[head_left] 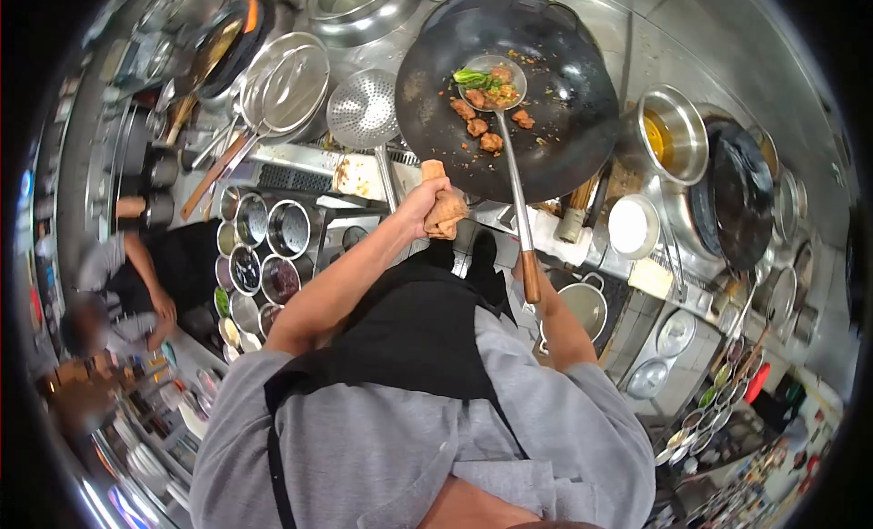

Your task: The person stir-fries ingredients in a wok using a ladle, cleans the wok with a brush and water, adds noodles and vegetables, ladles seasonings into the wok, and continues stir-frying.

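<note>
Left hand (422, 205) lay closed round folded tan cloth (446, 218), by near-left rim of round black wok (568, 101). Browned chunks (491, 142) lay inside; steel ladle (513, 161) with brown wooden handle held greens (471, 77). Right hand (521, 269) was at handle, finger closure unclear.

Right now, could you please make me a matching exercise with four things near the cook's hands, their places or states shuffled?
1. Ladle
2. Perforated skimmer
3. Tan cloth
4. Steel pot

A. Gripped in the left hand
B. Has yellow liquid inside
C. Lies left of the wok
D. Bowl carries greens and brown chunks

Pairs: 1-D, 2-C, 3-A, 4-B
</note>
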### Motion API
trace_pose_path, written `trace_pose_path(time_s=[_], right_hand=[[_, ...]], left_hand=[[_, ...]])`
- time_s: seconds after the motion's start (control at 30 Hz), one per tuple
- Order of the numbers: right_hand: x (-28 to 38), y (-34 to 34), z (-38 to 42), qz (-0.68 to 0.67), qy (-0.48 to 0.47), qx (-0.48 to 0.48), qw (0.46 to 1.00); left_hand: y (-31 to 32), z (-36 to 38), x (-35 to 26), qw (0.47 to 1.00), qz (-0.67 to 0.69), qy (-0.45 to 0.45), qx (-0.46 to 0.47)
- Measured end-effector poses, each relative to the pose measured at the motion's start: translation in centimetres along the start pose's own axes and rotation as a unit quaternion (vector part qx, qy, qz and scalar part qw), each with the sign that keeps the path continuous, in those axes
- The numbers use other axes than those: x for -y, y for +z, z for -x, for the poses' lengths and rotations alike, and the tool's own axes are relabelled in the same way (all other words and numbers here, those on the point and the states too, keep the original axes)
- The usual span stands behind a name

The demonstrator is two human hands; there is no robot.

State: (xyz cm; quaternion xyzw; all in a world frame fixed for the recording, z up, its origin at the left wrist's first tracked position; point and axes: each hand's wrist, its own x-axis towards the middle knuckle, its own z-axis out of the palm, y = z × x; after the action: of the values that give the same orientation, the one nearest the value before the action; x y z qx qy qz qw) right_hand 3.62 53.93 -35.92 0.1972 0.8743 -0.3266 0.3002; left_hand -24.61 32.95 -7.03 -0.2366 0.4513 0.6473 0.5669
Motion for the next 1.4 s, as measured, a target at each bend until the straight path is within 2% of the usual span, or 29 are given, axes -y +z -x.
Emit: trace_pose_path(time_s=[0.07, 0.1, 0.2, 0.23, 0.37, 0.4, 0.43, 0.47, 0.5, 0.53, 0.57, 0.6, 0.63, 0.7, 0.73, 0.77, 0.8, 0.87, 0.93, 1.0, 1.07, 1.17, 1.2, 1.27, 1.33, 1.4], right_hand=[[-3.0, 2.2, -1.1, 0.259, -0.024, -0.005, 0.966], [-3.5, 2.6, -1.4, 0.181, -0.025, -0.027, 0.983], [-3.6, 2.2, -2.8, 0.228, 0.006, -0.009, 0.974], [-4.0, 1.6, -3.4, 0.223, 0.0, 0.006, 0.975], [-5.2, -2.1, -5.2, 0.143, -0.037, 0.101, 0.984], [-4.7, -3.4, -4.8, 0.061, -0.053, 0.134, 0.988], [-3.5, -5.1, -3.7, -0.104, -0.056, 0.195, 0.974], [-1.3, -7.5, -1.9, -0.34, -0.036, 0.289, 0.894], [8.2, -14.9, 5.1, -0.449, 0.004, 0.368, 0.814], [13.4, -20.1, 10.9, -0.666, -0.029, 0.391, 0.635], [19.0, -24.8, 17.2, -0.698, -0.021, 0.255, 0.669], [14.6, -25.3, 14.9, -0.807, -0.065, 0.361, 0.463], [15.6, -27.5, 16.3, -0.813, -0.031, 0.398, 0.424], [16.1, -29.5, 17.5, -0.771, 0.012, 0.373, 0.516], [16.1, -29.7, 18.4, -0.704, -0.004, 0.313, 0.638], [15.7, -29.9, 19.1, -0.684, 0.039, 0.28, 0.673], [15.4, -30.4, 19.7, -0.648, 0.044, 0.287, 0.704], [16.5, -31.9, 22.0, -0.559, 0.02, 0.306, 0.771], [18.7, -32.0, 22.7, -0.483, 0.007, 0.34, 0.807], [22.4, -31.0, 22.7, -0.419, -0.011, 0.397, 0.817], [27.8, -29.6, 23.6, -0.351, -0.009, 0.445, 0.824], [34.9, -24.2, 23.4, -0.255, -0.031, 0.54, 0.801], [37.6, -22.1, 24.1, -0.222, -0.044, 0.575, 0.786], [42.3, -17.5, 25.4, -0.173, -0.032, 0.681, 0.711], [46.0, -12.4, 27.0, -0.126, -0.018, 0.734, 0.667], [49.2, -6.9, 29.7, -0.103, 0.013, 0.781, 0.616]], left_hand=[[1.8, 1.6, -0.6, 1.0, -0.01, 0.014, -0.017], [2.6, 1.8, -0.3, 0.998, 0.001, 0.038, -0.049], [2.9, 1.2, 0.5, 0.993, 0.027, 0.086, -0.083], [2.8, 1.0, 0.7, 0.995, 0.037, 0.073, -0.048], [3.9, 1.1, 2.2, 0.995, 0.048, 0.065, -0.06], [3.2, -0.6, 3.3, 0.992, 0.064, 0.097, -0.055], [4.2, 0.1, 3.4, 0.987, 0.081, 0.129, -0.043], [4.6, -0.3, 3.9, 0.978, 0.104, 0.168, -0.063], [4.6, -0.1, 4.2, 0.98, 0.13, 0.153, -0.018], [4.7, -0.6, 4.6, 0.975, 0.131, 0.174, -0.052], [5.4, 1.5, 4.9, 0.968, 0.154, 0.196, -0.042], [4.9, 1.8, 5.6, 0.958, 0.145, 0.235, -0.083], [4.1, 3.3, 6.4, 0.958, 0.125, 0.243, -0.09], [2.9, 7.7, 8.7, 0.958, 0.132, 0.226, -0.119], [2.1, 10.1, 10.2, 0.955, 0.139, 0.227, -0.131], [0.3, 10.6, 12.2, 0.944, 0.141, 0.264, -0.141], [-1.4, 11.2, 14.4, 0.93, 0.145, 0.3, -0.153], [-1.5, 17.8, 18.5, 0.913, 0.175, 0.323, -0.179], [-2.7, 22.2, 23.1, 0.892, 0.205, 0.327, -0.235], [-3.4, 25.9, 28.2, 0.863, 0.202, 0.356, -0.296], [-3.0, 29.0, 32.8, 0.818, 0.27, 0.38, -0.335], [-1.3, 31.5, 39.5, 0.712, 0.401, 0.398, -0.417], [-0.5, 32.2, 41.4, 0.679, 0.435, 0.4, -0.435], [0.7, 33.1, 45.5, 0.614, 0.516, 0.398, -0.446], [2.8, 34.8, 47.8, 0.523, 0.578, 0.401, -0.482], [3.9, 35.4, 51.1, 0.469, 0.613, 0.396, -0.498]])
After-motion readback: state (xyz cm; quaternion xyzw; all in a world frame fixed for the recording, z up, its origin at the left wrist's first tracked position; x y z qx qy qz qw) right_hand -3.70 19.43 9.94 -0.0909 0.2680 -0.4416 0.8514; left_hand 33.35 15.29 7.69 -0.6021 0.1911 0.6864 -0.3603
